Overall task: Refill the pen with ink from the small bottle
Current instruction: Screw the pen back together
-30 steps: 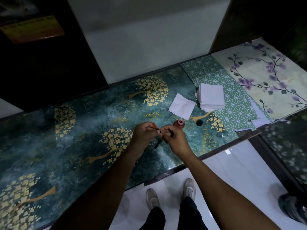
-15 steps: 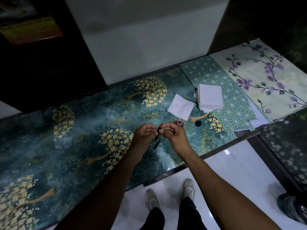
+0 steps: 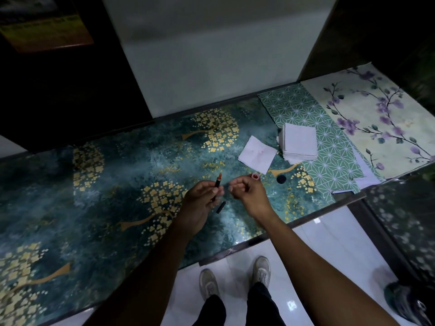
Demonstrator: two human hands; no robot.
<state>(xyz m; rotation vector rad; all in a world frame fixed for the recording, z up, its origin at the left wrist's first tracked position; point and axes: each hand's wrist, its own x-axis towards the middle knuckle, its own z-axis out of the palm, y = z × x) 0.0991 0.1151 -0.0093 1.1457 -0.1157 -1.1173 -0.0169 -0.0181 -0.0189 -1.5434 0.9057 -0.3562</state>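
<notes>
My left hand (image 3: 200, 198) is shut on a slim black pen part (image 3: 217, 182) whose orange-red tip points up and away from me. My right hand (image 3: 250, 192) hovers just to its right with loosely curled fingers, and I see nothing in it. A short black pen piece (image 3: 220, 207) lies on the table between my wrists. Just beyond my right knuckles the small ink bottle (image 3: 255, 176) stands uncapped with a reddish mouth, partly hidden by the hand. Its round black cap (image 3: 280, 179) lies to the right of it.
A single white tissue (image 3: 257, 153) and a stack of white tissues (image 3: 299, 142) lie beyond the bottle. Green patterned paper (image 3: 329, 147) and floral paper (image 3: 381, 118) cover the right end. The glossy teal table (image 3: 117, 184) has its front edge near my shoes.
My hands were pinched together on the pen; now they have separated. The left hand keeps the orange-tipped part and has tilted it up, while the right hand has drawn away to the right.
</notes>
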